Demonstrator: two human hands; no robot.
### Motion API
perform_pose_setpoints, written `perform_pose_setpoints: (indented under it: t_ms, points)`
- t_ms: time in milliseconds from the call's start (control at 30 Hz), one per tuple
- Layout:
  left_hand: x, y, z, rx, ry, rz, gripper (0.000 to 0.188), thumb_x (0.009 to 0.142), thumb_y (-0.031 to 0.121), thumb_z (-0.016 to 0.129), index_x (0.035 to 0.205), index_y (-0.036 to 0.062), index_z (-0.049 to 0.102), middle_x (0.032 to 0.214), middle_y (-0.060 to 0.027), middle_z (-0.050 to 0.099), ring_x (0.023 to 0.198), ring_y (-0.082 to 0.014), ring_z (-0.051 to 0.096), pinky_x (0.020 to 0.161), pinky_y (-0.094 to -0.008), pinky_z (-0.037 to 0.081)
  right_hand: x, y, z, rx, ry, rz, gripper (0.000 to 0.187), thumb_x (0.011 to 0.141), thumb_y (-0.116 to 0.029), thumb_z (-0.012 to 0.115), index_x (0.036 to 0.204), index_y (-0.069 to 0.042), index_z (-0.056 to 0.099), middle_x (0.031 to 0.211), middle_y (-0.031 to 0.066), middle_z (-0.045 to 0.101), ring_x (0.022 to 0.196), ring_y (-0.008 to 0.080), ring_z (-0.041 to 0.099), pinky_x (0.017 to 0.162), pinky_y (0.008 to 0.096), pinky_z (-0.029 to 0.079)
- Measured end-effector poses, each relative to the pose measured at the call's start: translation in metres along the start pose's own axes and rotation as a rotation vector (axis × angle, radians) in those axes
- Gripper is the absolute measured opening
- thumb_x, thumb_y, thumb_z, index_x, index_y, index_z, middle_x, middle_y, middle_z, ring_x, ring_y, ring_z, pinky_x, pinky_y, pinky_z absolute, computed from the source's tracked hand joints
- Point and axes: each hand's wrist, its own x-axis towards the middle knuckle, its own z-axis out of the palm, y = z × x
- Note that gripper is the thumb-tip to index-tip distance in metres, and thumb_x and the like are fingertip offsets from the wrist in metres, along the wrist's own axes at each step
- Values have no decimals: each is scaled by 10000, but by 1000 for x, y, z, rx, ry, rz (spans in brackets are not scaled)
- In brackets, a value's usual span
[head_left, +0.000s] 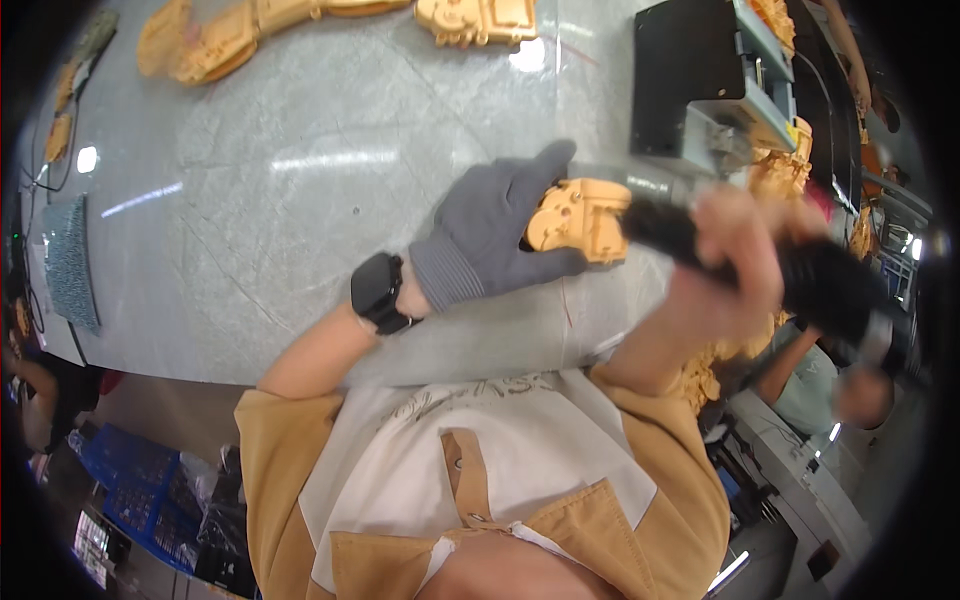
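My left hand (490,225), in a grey knit glove with a black watch at the wrist, grips an orange-yellow moulded plastic housing (579,222) just above the grey table. Its thumb and fingers wrap the part's left side, and the recessed face is turned up. My bare right hand (735,250), smeared by motion, is closed round a long black power-screwdriver-like tool (825,285). The tool's narrow end points left at the housing's right edge; blur hides whether they touch.
More orange-yellow housings (475,20) lie in a row along the table's far edge. A black and grey box-like device (690,85) stands at the far right, with a heap of orange parts (783,175) beside it. A blue-grey textured pad (70,262) lies at left. Other people work at both sides.
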Motion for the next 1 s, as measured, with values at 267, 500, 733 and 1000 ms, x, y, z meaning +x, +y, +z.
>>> perform_pose_setpoints:
  t_ms: [267, 500, 733, 1000]
  points:
    - [24, 25, -11, -182, -165, -454, 765, 695, 372, 728, 1278, 8, 393, 1047, -175, 591, 922, -242, 600, 808, -340, 489, -47, -52, -46, 129, 245, -80, 317, 773, -63, 501, 1087, -72, 458, 642, 6, 405, 519, 111, 410, 622, 307, 351]
    - [-155, 87, -78, -1359, 1182, -555, 477, 829, 239, 545, 1237, 24, 427, 1057, -152, 567, 791, -252, 616, 614, -310, 510, -52, -40, -60, 248, 289, -84, 327, 766, -48, 492, 1089, -40, 440, 645, 5, 381, 540, 115, 409, 650, 306, 351]
    - [-377, 27, -79, -1186, 1687, -454, 336, 850, 253, 558, 1094, 32, 493, 1014, -105, 580, 905, -225, 562, 788, -342, 475, -63, -14, -62, 338, 291, 159, 378, 752, -72, 513, 1118, -54, 418, 653, 10, 379, 595, 123, 415, 693, 308, 337]
    - [-213, 65, -133, 414, 1502, 225, 441, 901, 283, 516, 1234, 10, 423, 1279, -146, 439, 1146, -231, 465, 964, -358, 388, -67, -22, -68, 289, 327, 152, 388, 741, -54, 516, 1118, -65, 421, 645, 8, 396, 579, 118, 415, 674, 301, 349]
